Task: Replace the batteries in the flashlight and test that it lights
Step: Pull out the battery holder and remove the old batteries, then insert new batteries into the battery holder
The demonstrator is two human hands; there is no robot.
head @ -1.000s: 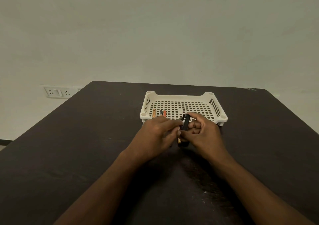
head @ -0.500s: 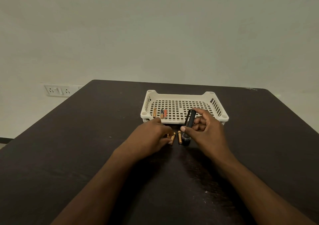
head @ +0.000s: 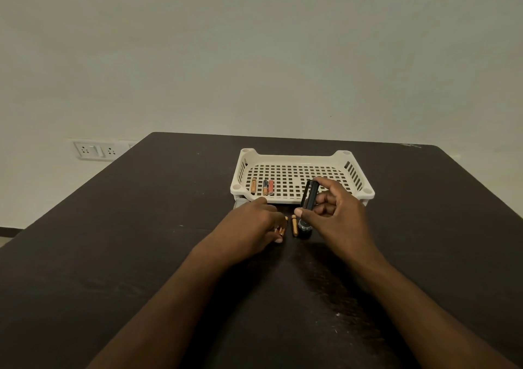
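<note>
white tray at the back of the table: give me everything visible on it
The tray is white, plastic-looking, shallow and rectangular, with a grid-holed floor, slotted side walls and round corner posts. It sits flat on the dark table, beyond both hands. Three batteries lie in its left part, side by side, pointing front to back. The right hand overlaps its front edge in view; whether they touch is unclear.

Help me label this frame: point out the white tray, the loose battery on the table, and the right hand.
white tray (head: 294, 158): head view, far rim.
loose battery (head: 294, 225): head view, mid-body.
right hand (head: 336, 215): head view, back of hand.
</note>
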